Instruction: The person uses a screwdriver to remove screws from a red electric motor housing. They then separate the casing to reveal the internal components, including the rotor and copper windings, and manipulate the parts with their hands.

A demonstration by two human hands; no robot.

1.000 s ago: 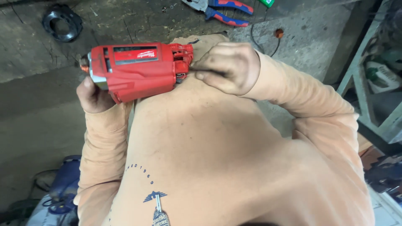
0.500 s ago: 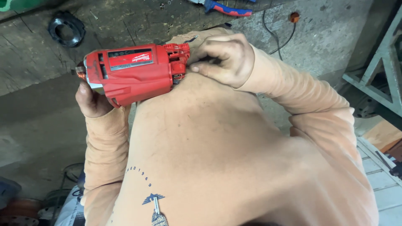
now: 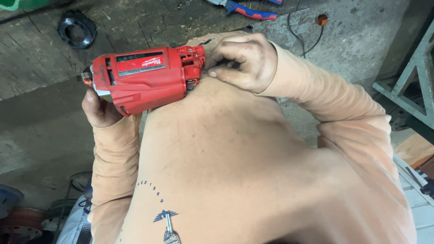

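Barely shifted since half a second earlier, the red plastic power-tool housing [image 3: 144, 79] lay against the person's chest, slightly lower in view. The left hand [image 3: 101, 108] clamped its front end; the right hand [image 3: 242, 61] pinched at its ribbed, open rear. A black ring [image 3: 77, 29] and blue-handled pliers [image 3: 248, 10] lay well apart on the rough table [image 3: 149, 22].

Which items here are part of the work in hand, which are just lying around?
In hand:
- red power tool body, held from below by the left hand
- right hand, fingers at the tool's open rear end

Lying about:
- black ring on the bench
- red-and-blue pliers
- black cable
- grey metal frame
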